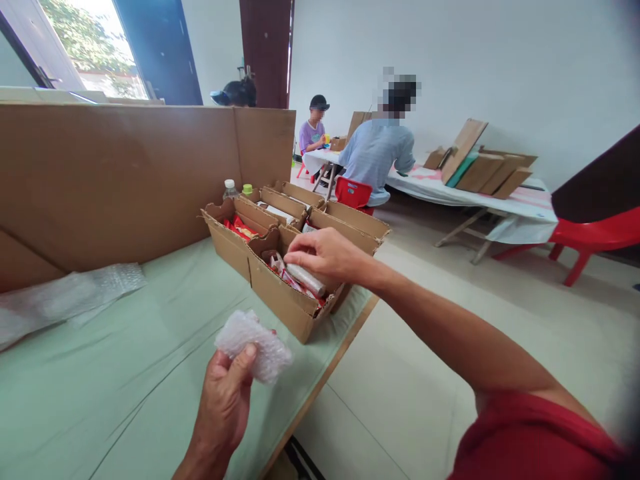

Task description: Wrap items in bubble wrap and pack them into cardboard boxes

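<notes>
The left hand [227, 393] pinches the wrap [255, 345], a folded wad, whitish, see-through and bubbled, above the green cloth [170, 360] by the box [280, 303]. The right hand's [327, 257] fingers curl over the near compartment, gripping or not I cannot tell; a pale roll [309, 280] and red-white packets [293, 280] lie there, red packs [243, 227] one compartment beyond.

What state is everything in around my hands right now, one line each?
Left hand, closed on folded bubble wrap
Folded bubble wrap, held above the table
Right hand, fingers bent, at the nearest compartment; grip unclear
Cardboard compartments, open-topped, items inside
White-capped bottle, upright, capped
Bubble wrap strip, lying on the tablecloth
Green tablecloth, spread, creased
Large cardboard panel, standing upright
</notes>
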Demonstrator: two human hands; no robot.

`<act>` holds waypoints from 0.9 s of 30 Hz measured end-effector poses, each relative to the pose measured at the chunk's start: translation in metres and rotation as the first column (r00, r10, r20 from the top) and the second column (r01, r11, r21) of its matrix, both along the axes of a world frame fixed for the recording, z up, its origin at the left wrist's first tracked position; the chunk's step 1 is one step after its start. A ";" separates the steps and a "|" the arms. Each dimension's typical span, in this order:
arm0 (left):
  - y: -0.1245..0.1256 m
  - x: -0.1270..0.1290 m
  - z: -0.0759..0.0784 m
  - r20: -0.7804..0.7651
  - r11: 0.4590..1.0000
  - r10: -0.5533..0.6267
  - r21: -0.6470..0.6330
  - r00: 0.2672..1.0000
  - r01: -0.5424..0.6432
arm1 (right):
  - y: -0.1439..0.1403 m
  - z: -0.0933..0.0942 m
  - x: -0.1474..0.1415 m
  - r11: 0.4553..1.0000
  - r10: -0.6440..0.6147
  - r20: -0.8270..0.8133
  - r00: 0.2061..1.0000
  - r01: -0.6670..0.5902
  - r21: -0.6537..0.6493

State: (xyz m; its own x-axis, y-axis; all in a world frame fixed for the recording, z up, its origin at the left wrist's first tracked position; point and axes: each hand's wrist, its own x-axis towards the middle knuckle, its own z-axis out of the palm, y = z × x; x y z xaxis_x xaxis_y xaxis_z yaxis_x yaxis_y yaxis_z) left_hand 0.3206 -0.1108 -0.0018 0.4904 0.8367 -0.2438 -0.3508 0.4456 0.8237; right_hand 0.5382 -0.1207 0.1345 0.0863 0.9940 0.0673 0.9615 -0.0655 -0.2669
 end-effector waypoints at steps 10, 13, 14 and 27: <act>0.018 -0.022 -0.015 -0.050 0.985 0.155 -0.064 0.987 -0.158 | 0.011 0.003 0.010 0.956 -0.256 0.324 0.911 0.289 -0.056; 0.017 -0.005 0.000 0.062 0.992 0.125 -0.010 0.990 -0.125 | -0.018 0.010 -0.014 0.986 -0.099 0.050 0.994 0.091 0.137; 0.015 0.002 0.006 0.103 0.996 0.080 0.018 0.991 -0.082 | -0.024 0.007 -0.023 0.988 0.022 -0.049 0.999 -0.014 0.154; 0.038 -0.080 -0.069 -0.302 0.949 0.186 -0.192 0.935 -0.251 | 0.033 -0.007 0.218 0.919 -0.394 -0.049 0.918 0.393 -0.017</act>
